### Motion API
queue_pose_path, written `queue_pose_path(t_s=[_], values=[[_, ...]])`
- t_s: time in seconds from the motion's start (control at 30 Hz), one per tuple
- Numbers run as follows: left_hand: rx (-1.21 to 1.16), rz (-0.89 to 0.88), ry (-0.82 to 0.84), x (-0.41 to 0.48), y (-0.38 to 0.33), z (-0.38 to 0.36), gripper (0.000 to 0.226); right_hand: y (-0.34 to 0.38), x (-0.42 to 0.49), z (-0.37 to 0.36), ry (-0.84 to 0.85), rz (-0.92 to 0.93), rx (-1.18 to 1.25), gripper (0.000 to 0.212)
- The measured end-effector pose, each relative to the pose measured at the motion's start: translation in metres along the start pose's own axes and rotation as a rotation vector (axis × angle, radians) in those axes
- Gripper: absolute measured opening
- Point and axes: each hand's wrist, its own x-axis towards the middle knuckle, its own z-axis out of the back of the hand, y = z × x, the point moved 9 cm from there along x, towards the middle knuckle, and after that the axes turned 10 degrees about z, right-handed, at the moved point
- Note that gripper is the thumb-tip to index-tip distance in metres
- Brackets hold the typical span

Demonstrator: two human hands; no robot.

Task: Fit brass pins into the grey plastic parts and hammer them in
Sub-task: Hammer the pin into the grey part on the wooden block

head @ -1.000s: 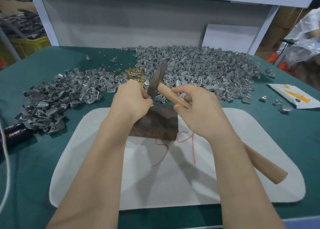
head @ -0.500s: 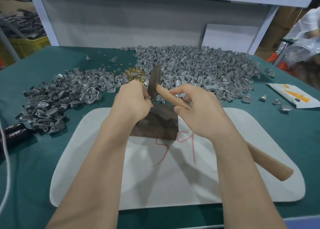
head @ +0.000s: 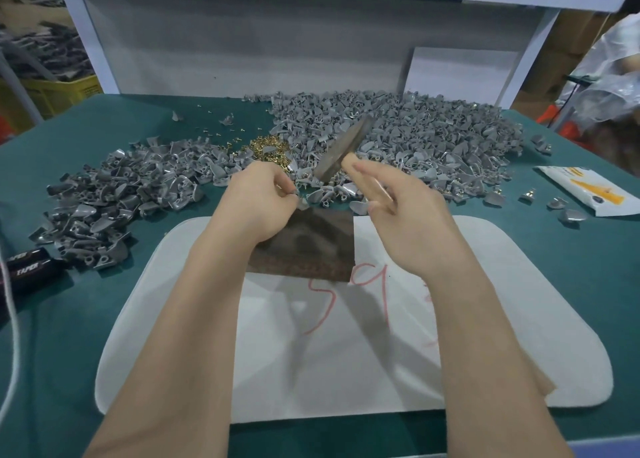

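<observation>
My left hand (head: 258, 201) pinches a small grey plastic part (head: 302, 204) at the far edge of a dark brown block (head: 311, 249). My right hand (head: 405, 215) grips the wooden handle of a hammer (head: 343, 152), whose dark metal head is raised and tilted above the part. A small heap of brass pins (head: 268, 149) lies just beyond my left hand. Two piles of grey plastic parts spread over the green table, one on the left (head: 114, 194) and a bigger one at the back right (head: 415, 138).
The block rests on a white mat (head: 519, 301) marked with red numbers. A black roll labelled TAPER (head: 24, 267) and a white cord lie at the left edge. A white and yellow packet (head: 581, 190) and some loose grey parts sit at the right.
The hammer head has swung up and to the right, away from the part. My left hand stays at the block's far edge with the part.
</observation>
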Motion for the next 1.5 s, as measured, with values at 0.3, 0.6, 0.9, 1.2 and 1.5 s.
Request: queue_pose_path(t_s=[0.3, 0.6, 0.9, 1.2, 1.5], values=[[-0.042, -0.167, 0.111, -0.017, -0.033, -0.019, 0.018, 0.0, 0.007, -0.01, -0.103, -0.047, -0.093, 0.013], [0.139, -0.26, 0.134, -0.025, -0.041, -0.025, 0.008, -0.01, 0.01, -0.026, -0.01, -0.131, -0.125, 0.011], [0.159, -0.309, 0.145, -0.025, -0.043, -0.025, 0.012, -0.019, 0.017, -0.03, 0.038, -0.137, -0.002, 0.011], [0.166, -0.325, 0.18, -0.027, -0.044, -0.028, 0.01, -0.019, 0.016, -0.03, 0.028, -0.118, 0.067, 0.012], [0.13, -0.252, 0.163, -0.023, -0.038, -0.024, 0.012, -0.02, 0.013, -0.029, 0.03, -0.116, 0.16, 0.018]])
